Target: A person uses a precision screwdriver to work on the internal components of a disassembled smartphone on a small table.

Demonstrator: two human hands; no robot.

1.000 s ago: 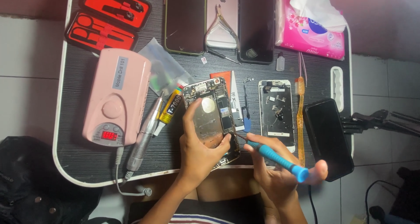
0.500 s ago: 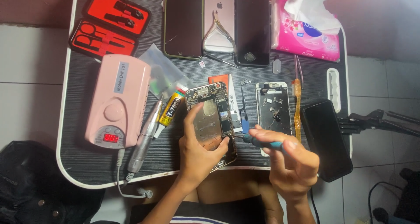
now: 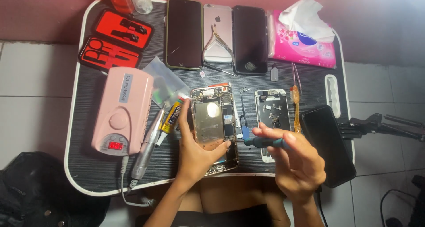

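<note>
An opened phone chassis (image 3: 212, 120) with bare metal and a circuit board lies on the dark tray table (image 3: 88, 165). My left hand (image 3: 197, 154) grips its lower half, thumb across the bottom and fingers along its left edge. My right hand (image 3: 296, 162) holds a small teal-handled screwdriver (image 3: 261, 142), whose tip points left at the chassis's right edge. A white plate with small loose parts (image 3: 272, 116) lies just behind my right hand.
A pink drill unit (image 3: 121, 112) with its handpiece (image 3: 148, 143), a glue tube (image 3: 172, 116), a red tool case (image 3: 116, 43), three phones (image 3: 217, 32) with nippers on the middle one, a pink tissue pack (image 3: 301, 43), a toothbrush (image 3: 295, 107) and a black phone (image 3: 327, 145) lie around.
The view has shifted down over the table. My right hand rose from the front edge and turned the screwdriver level, tip now at the chassis's right side. The left hand keeps its grip.
</note>
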